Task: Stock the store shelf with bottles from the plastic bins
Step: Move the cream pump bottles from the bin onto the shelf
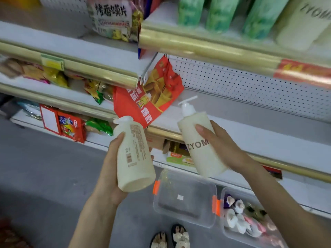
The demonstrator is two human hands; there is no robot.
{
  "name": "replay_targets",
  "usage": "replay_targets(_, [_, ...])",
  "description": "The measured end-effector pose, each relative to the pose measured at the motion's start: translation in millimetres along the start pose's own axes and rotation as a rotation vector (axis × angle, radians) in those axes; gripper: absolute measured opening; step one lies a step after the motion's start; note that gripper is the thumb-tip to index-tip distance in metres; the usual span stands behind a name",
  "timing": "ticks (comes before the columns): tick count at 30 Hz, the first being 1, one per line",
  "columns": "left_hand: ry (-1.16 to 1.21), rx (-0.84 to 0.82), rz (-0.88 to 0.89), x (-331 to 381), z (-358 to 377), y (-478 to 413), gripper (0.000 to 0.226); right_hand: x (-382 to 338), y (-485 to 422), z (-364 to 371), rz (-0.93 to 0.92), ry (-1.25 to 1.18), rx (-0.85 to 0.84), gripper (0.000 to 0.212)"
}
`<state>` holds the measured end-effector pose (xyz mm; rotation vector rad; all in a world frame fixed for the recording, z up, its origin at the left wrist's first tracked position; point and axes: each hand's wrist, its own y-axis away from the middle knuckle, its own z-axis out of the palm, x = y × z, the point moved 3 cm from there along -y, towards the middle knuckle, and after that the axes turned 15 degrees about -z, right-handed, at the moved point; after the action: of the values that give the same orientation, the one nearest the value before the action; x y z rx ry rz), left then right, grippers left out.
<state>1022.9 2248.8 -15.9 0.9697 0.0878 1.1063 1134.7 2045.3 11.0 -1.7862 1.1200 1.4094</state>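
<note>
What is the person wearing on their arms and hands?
Nothing that shows. The left hand and right hand are bare, with no gloves, rings or watch in view. Both forearms are uncovered too, with no sleeves reaching into the picture. The nails look short and plain.

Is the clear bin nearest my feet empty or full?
Empty: the clear bin shows only its bare bottom and a small label; no bottles lie inside.

The white shelf board [241, 122] behind the raised bottles lies bare along the pegboard back [250, 83], open to a reach from the front. A red snack bag [154, 97] crowds its left end, and the gold-edged upper shelf [215, 49] overhangs it.
</note>
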Motion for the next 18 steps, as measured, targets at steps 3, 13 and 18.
replay_targets(3, [-0.006,-0.053,0.026,15.9,24.5,19.3,0.047,-28.3,10.7,-14.3,-0.033,-0.122,0.089,0.049])
replay_targets(13, [-0.123,-0.212,0.148,72.8,105.0,87.4,0.037,-138.7,58.4,-66.3,-0.294,-0.115,0.27,0.048])
replay_targets(18, [-0.109,-0.376,0.127,80.1,137.3,110.8,0.048,-169.5,86.5,-89.6,-0.372,-0.199,0.38,0.096])
